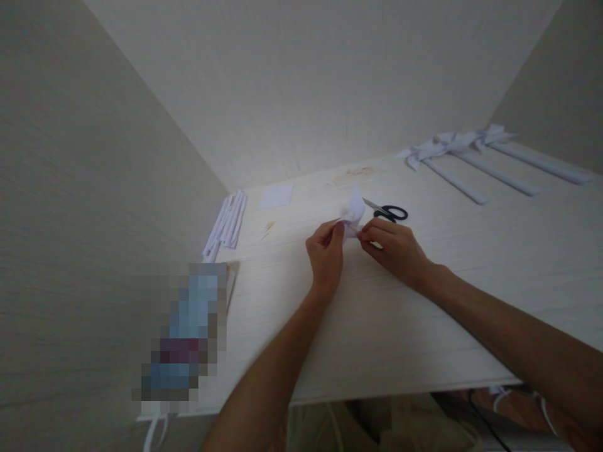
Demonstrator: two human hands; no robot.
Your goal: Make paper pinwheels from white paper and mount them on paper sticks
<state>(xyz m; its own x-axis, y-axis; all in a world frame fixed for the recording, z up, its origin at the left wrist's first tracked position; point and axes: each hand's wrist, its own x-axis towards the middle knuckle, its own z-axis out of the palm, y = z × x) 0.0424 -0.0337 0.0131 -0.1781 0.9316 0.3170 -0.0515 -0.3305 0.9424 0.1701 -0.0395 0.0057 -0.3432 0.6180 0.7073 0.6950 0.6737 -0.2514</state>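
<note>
A folded white paper pinwheel (357, 206) is held over the middle of the table, its blades curling upward. My left hand (326, 254) pinches it from the left, thumb and forefinger closed at its centre. From the right, the closed fingertips of my right hand (393, 248) grip its lower edge; whether a small piece is also between them I cannot make out. Just behind my right hand lie scissors (389, 212) with black handles, blades pointing left. Several thin toothpick-like sticks (268, 228) lie to the left of my hands.
Three pinwheels (447, 145) on rolled paper sticks (499, 174) lie at the back right. Several white paper rolls (226, 220) and a square paper sheet (276, 196) are at the back left. A blurred-out object (188, 333) stands along the left wall. Panels enclose the table.
</note>
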